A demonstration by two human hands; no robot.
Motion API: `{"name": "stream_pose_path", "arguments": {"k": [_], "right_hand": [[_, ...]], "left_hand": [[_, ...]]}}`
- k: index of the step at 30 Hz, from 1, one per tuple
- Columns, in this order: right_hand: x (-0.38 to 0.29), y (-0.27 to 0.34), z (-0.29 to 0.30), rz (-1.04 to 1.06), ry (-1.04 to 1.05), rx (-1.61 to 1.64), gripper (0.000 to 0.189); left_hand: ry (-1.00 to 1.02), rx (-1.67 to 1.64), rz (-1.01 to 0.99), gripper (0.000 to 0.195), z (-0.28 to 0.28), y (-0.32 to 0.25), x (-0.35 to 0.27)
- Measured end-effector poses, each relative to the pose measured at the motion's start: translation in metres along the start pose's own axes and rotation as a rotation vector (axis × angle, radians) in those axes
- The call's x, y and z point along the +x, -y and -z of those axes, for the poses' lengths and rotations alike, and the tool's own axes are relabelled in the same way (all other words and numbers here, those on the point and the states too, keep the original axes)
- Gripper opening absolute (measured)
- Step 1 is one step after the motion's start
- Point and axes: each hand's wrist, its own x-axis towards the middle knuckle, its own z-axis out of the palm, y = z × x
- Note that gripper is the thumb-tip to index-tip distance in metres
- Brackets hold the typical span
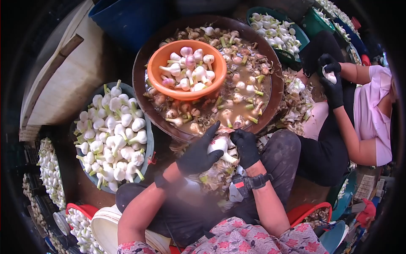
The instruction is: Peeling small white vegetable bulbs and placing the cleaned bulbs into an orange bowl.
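My left hand (199,155), in a black glove, holds a garlic bulb (219,144) between thumb and fingers. The bulb is white with a purple patch, its stem pointing down to the right. My right hand (245,147), also gloved in black, is pinched at the bulb's upper right beside a strip of brownish garlic skin (225,130). Loose peelings (214,174) lie below, between my knees. Ahead is a wide brown tub (139,92) of murky water with unpeeled garlic (238,97) in it. An orange bowl (152,84) of cleaner bulbs sits inside the tub.
Left of me stands a grey-blue basin (150,152) heaped with white garlic. A blue barrel (127,22) is behind it. To the right, a co-worker's gloved hands (331,79) hold a bulb over peelings (296,104). A green basin (301,33) of garlic stands at the back right.
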Motion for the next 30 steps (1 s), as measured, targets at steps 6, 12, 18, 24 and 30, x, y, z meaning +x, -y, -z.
{"name": "stream_pose_path", "arguments": {"k": [6, 12, 18, 24, 30], "right_hand": [[-0.003, 0.009, -0.013, 0.132, -0.211, -0.035, 0.018], [-0.008, 0.024, -0.016, 0.094, -0.259, -0.071, 0.016], [-0.012, 0.055, 0.004, -0.253, -0.028, 0.831, 0.018], [-0.024, 0.054, 0.01, -0.213, 0.044, 0.904, 0.028], [-0.04, 0.015, 0.042, -0.103, 0.135, 0.818, 0.031]], "left_hand": [[-0.002, -0.46, 0.041, 0.08, -0.001, 0.0, 0.004], [-0.069, -0.519, 0.378, 0.072, 0.0, -0.009, 0.011], [0.109, -0.675, 0.216, 0.071, 0.003, -0.015, 0.006], [0.193, -0.585, 0.106, 0.069, 0.012, -0.009, 0.015], [-0.271, 0.389, 0.03, 0.051, 0.017, 0.0, 0.02]]}}
